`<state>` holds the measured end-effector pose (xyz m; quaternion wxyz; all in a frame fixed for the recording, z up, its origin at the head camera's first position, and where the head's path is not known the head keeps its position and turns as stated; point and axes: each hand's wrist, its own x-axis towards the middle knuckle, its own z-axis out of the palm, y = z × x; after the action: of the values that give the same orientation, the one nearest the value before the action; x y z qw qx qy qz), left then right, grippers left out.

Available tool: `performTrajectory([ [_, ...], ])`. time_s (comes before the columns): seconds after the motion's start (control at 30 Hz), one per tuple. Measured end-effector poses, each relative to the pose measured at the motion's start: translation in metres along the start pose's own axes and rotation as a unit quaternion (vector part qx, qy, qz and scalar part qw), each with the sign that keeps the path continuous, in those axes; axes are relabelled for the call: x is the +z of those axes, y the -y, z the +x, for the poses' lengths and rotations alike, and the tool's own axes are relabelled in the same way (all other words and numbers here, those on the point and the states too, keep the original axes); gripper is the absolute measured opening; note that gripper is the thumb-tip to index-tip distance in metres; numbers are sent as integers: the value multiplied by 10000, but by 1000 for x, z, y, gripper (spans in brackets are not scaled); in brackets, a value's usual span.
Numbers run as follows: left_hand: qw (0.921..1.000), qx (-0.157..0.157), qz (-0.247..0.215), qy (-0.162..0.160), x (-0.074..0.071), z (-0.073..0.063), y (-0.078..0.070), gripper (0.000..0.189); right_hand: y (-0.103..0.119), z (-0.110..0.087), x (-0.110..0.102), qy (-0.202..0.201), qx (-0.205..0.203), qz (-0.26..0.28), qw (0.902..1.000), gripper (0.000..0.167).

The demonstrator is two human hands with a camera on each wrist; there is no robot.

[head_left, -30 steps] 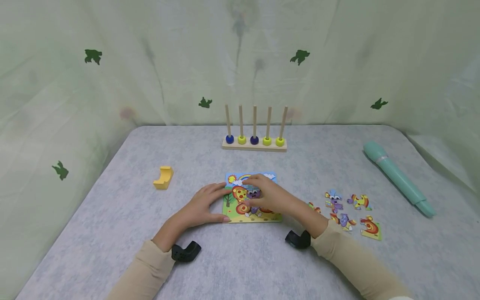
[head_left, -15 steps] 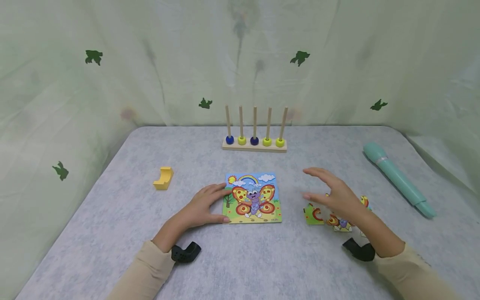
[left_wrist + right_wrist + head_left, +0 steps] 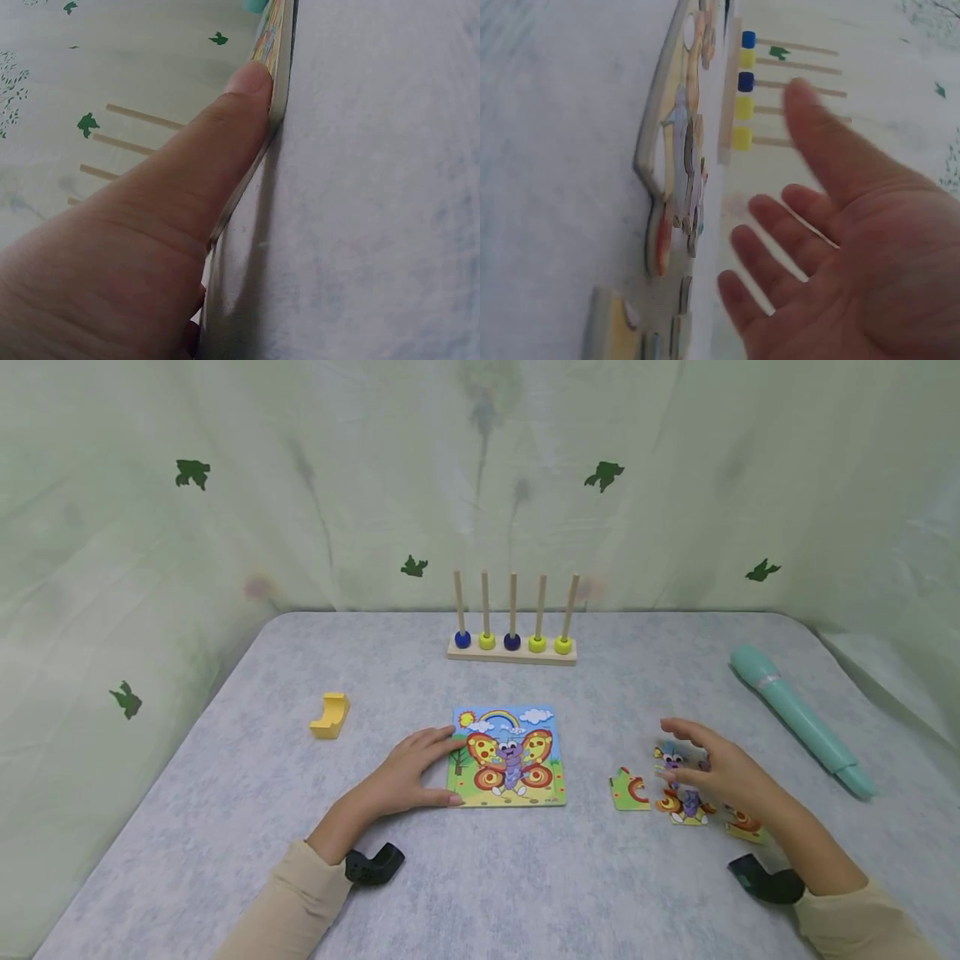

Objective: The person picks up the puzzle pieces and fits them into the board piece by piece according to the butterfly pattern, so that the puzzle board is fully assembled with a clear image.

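Note:
A square butterfly jigsaw puzzle (image 3: 512, 760) lies flat on the table in the head view. My left hand (image 3: 401, 781) rests at its left side, thumb on the lower left corner and fingertips on the left edge; the left wrist view shows that thumb against the board's edge (image 3: 281, 97). To the right, my right hand (image 3: 738, 781) hovers over loose puzzle pieces, its fingers and thumb apart and holding nothing. A green piece (image 3: 628, 792), a piece with the butterfly's feet (image 3: 687, 814) and a swirl piece (image 3: 742, 828) show there. Others are partly hidden beneath that hand.
A wooden peg stand (image 3: 513, 656) with blue and yellow beads stands at the back. A yellow curved block (image 3: 330, 717) lies on the left. A teal toy microphone (image 3: 802, 718) lies at the far right. Pale cloth (image 3: 337, 485) hangs behind the table.
My right hand has moved from above the puzzle rightward to the loose pieces, uncovering the butterfly picture. My left hand has stayed at the puzzle's left side.

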<state>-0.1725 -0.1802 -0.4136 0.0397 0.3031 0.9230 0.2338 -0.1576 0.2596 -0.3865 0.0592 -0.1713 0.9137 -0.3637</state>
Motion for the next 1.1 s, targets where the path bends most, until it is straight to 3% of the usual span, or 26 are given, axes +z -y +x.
performTrajectory([
  [0.37,9999,-123,-54,85,-1,0,-2,80,-19,-6,-7,494,313,45,9983,68],
  [0.67,10000,-40,-41,69,-1,0,-3,80,-17,-7,-7,401,122,-418,9982,57],
  [0.9,9999,-63,-31,85,0,0,-2,79,-13,-5,-8,405,211,-859,9953,62],
  [1.1,9999,-65,-93,41,-1,-1,-2,79,-13,-3,-7,401,269,-911,9947,66],
])
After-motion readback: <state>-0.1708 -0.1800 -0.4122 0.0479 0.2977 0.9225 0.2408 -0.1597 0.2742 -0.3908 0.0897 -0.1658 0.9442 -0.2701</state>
